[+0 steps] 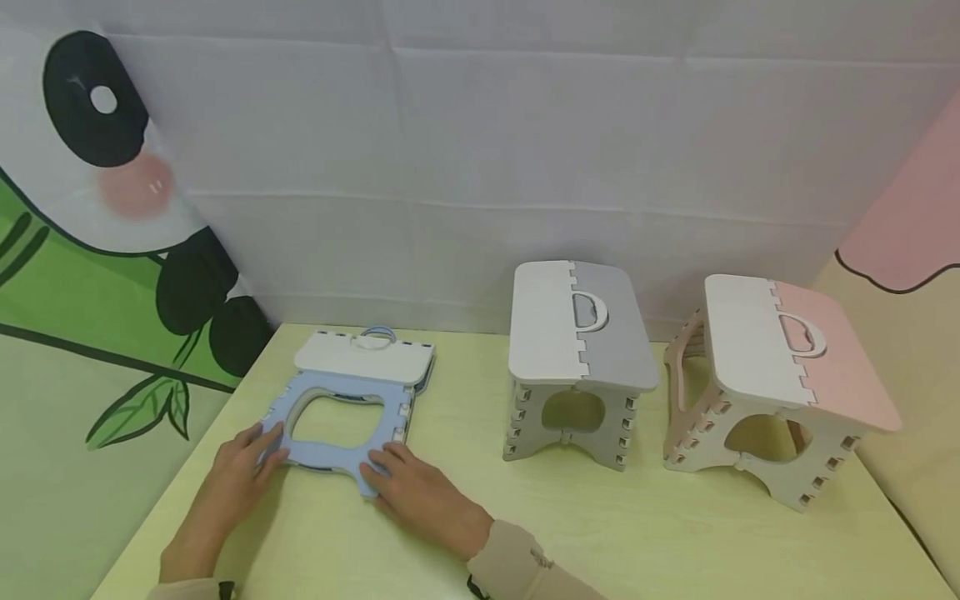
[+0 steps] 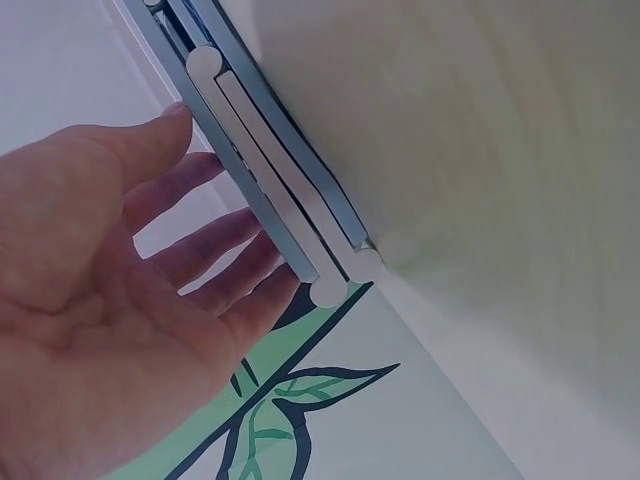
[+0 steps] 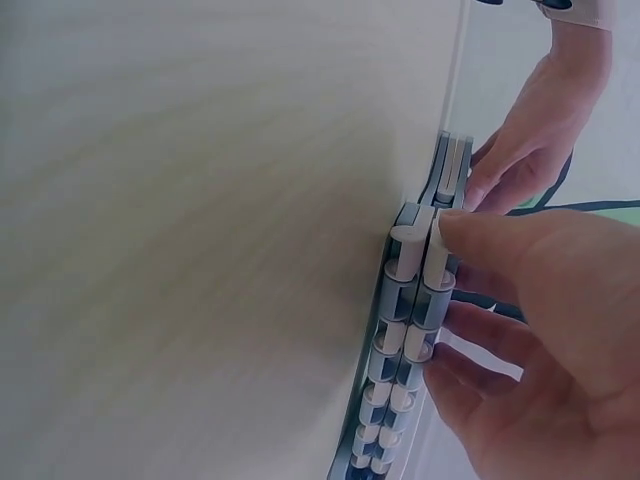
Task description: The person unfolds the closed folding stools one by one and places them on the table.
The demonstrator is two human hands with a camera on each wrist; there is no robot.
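A blue-and-white folding stool (image 1: 330,454) lies folded flat on the table, its white panel and carry handle (image 1: 378,333) at the far end. My left hand (image 1: 234,479) holds its near left leg, with the thumb on the near side and the fingers along the outer edge. At the near right leg my right hand (image 1: 423,496) grips the corner between thumb and fingers. The left wrist view shows the folded layers (image 2: 265,165) edge-on beside the left fingertips. In the right wrist view, the hinge knuckles (image 3: 395,345) run alongside the right fingers.
A grey-and-white folding stool (image 1: 543,325) stands unfolded right of centre on the pale wooden table (image 1: 450,567). Farther right stands a pink-and-white one (image 1: 742,333), also unfolded. A white cloth backdrop (image 1: 525,167) rises behind the table, with a cartoon-printed cloth (image 1: 45,500) along the left.
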